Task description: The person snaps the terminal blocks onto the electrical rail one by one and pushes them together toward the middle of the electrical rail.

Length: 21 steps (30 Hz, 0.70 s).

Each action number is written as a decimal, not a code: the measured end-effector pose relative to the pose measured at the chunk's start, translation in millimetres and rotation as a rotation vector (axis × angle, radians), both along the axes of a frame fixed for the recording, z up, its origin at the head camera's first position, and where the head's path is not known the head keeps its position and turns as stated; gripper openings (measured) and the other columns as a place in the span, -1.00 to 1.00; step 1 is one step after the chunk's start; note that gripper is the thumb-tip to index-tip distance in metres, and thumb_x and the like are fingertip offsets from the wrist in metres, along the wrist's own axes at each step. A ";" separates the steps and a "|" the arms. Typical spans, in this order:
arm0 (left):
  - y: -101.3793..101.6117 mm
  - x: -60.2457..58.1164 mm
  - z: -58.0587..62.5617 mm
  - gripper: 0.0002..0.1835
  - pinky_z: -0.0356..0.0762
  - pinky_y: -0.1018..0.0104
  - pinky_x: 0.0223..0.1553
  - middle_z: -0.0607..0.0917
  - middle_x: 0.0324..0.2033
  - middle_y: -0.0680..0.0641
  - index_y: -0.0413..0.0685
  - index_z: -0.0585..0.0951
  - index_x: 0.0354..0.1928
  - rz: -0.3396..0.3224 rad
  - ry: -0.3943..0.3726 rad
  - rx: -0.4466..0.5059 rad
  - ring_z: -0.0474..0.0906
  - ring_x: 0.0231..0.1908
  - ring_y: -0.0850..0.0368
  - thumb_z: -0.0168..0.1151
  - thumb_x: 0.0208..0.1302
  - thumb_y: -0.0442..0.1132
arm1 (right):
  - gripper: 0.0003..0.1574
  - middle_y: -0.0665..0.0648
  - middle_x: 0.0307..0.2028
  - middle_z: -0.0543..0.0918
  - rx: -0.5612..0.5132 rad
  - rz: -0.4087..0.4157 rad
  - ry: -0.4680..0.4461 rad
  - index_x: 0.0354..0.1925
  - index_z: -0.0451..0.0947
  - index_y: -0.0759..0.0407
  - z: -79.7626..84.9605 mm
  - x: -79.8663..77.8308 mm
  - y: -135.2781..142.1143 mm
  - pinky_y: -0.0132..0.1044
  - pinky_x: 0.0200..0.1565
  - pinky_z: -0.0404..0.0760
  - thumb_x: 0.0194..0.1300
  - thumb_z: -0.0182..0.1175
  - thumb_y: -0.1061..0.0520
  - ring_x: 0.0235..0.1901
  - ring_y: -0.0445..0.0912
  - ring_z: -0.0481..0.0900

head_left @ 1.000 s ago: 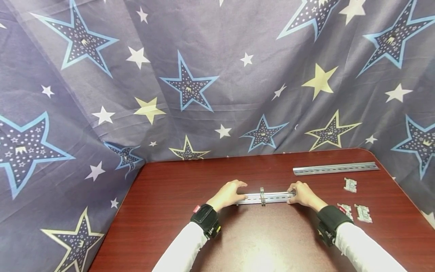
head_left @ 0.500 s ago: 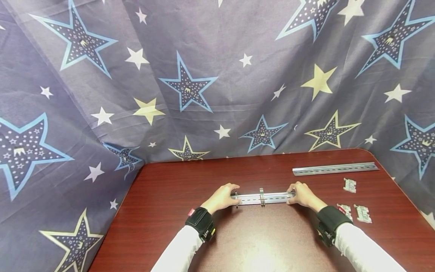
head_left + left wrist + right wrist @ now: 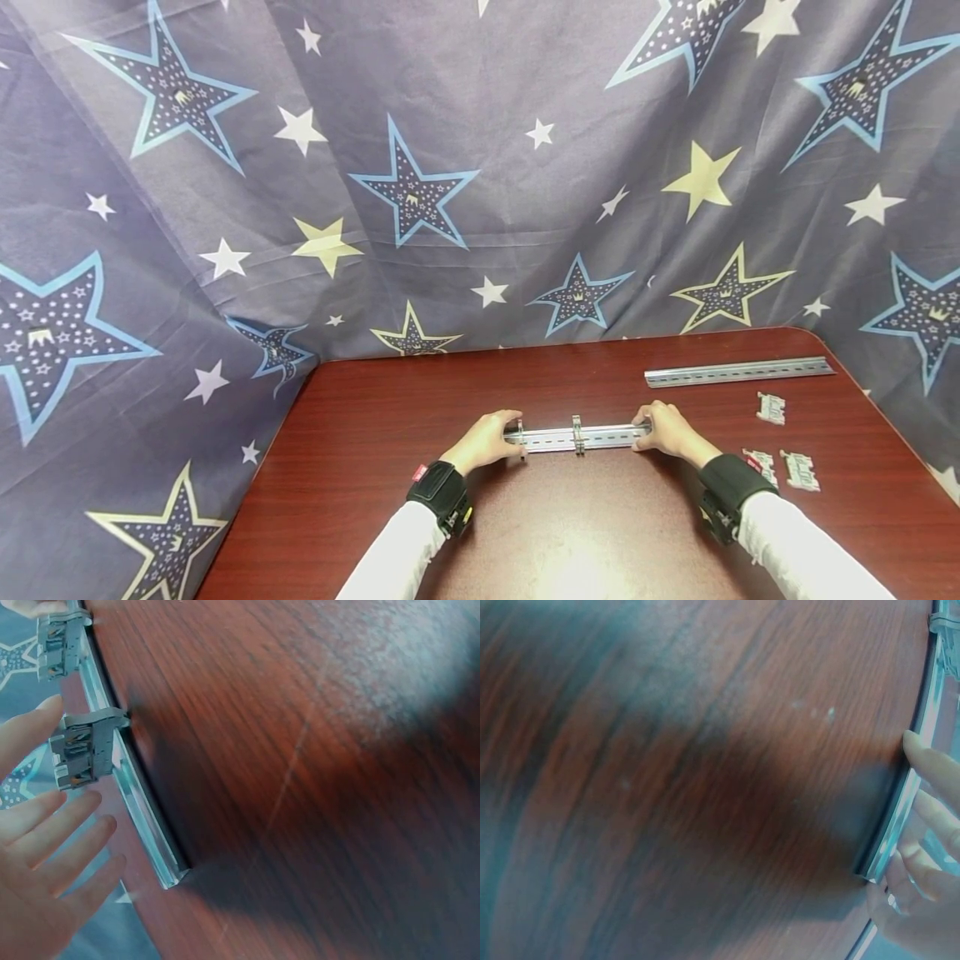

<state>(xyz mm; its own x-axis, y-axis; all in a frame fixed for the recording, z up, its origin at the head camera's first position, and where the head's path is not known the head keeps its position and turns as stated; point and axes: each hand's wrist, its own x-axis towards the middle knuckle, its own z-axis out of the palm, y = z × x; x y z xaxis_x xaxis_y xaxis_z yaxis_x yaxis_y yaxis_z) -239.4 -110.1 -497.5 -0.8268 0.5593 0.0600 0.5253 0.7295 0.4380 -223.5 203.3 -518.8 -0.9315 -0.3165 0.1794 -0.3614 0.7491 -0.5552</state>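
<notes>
A slotted metal DIN rail [image 3: 551, 440] lies crosswise on the table in front of me. One terminal block [image 3: 578, 435] is clipped across its middle, and a second terminal block [image 3: 86, 750] sits nearer the left end. My left hand [image 3: 483, 440] is at that left part, thumb and fingers spread around the second block; in the left wrist view its fingers [image 3: 71, 829] are fairly straight and seem clear of the block. My right hand [image 3: 667, 429] grips the rail's right end, with the thumb [image 3: 922, 754] on the near edge and the other fingers behind.
Another DIN rail [image 3: 738, 372] lies at the back right of the brown table [image 3: 390, 400]. Loose terminal blocks lie on the right: one [image 3: 771, 408] farther back, one [image 3: 801, 471] nearer, and one [image 3: 765, 463] partly hidden by the right wrist strap. A star-patterned cloth [image 3: 480, 200] hangs behind.
My left hand has moved left along the rail and its fingers have come away, uncovering the second terminal block. The right hand has stayed on the rail's right end.
</notes>
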 end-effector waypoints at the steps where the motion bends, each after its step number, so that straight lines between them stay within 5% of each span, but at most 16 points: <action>1: -0.4 -0.1 -0.4 -0.39 0.40 0.23 -0.06 0.60 -0.16 -0.18 -0.34 0.46 -0.01 0.000 -0.002 0.004 0.52 -0.12 0.02 0.36 -0.20 -0.23 | -0.62 0.15 -0.52 0.57 0.001 0.000 0.001 -0.50 0.56 0.32 0.0 -0.2 0.2 -0.16 -0.38 0.36 -0.40 0.44 0.18 -0.45 0.00 0.42; 13: -3.0 -1.8 -7.6 -0.47 0.44 0.23 -0.13 0.63 -0.25 -0.18 -0.34 0.49 -0.09 -0.013 -0.064 0.101 0.56 -0.19 0.01 0.38 -0.20 -0.30 | -0.61 0.14 -0.52 0.57 0.002 -0.007 -0.015 -0.49 0.57 0.30 -0.4 -0.8 0.3 -0.14 -0.36 0.35 -0.40 0.45 0.16 -0.45 0.00 0.41; 21: -2.0 -2.7 -8.9 -0.49 0.44 0.23 -0.15 0.63 -0.26 -0.19 -0.32 0.50 -0.12 -0.008 -0.070 0.127 0.56 -0.21 -0.02 0.39 -0.21 -0.31 | -0.55 0.05 -0.54 0.56 -0.085 0.078 0.065 -0.50 0.58 0.20 -25.0 -13.6 12.8 -0.18 -0.40 0.34 -0.37 0.45 -0.06 -0.48 -0.05 0.40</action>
